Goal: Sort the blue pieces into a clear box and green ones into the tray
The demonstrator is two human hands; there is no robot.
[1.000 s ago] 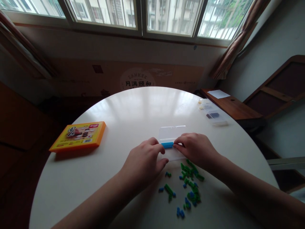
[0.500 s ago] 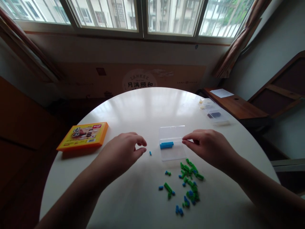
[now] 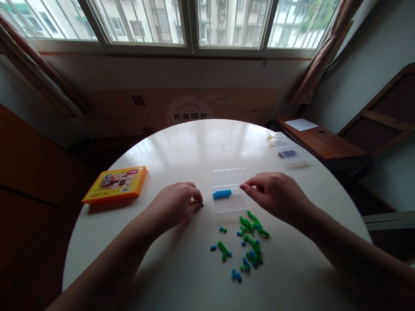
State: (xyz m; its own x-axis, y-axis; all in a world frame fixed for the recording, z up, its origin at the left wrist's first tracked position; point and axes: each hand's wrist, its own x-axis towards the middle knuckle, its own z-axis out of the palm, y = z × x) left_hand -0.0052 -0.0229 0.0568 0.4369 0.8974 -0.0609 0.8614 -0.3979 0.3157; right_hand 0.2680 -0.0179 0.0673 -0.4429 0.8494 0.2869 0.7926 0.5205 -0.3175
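Observation:
My left hand [image 3: 177,204] rests on the white round table [image 3: 181,151], fingers pinched on a tiny blue brick [image 3: 202,204] lying on the tabletop. My right hand [image 3: 275,194] hovers at the right edge of a clear plastic plate [image 3: 228,177], thumb and forefinger pinched together with nothing visible between them. On the plate lies a row of joined blue bricks [image 3: 222,194]. In front of the plate is a scatter of several small green and blue bricks [image 3: 248,242].
An orange box [image 3: 116,184] lies at the table's left. Clear plastic bags with small parts [image 3: 287,150] sit at the far right rim. A wooden side table with a paper [image 3: 319,140] stands to the right. Windows and curtains are behind.
Both hands let go of the blue row, which stays on the plate. A tiny blue brick dropped left of the plate; my left hand swung out, then came down and pinched it.

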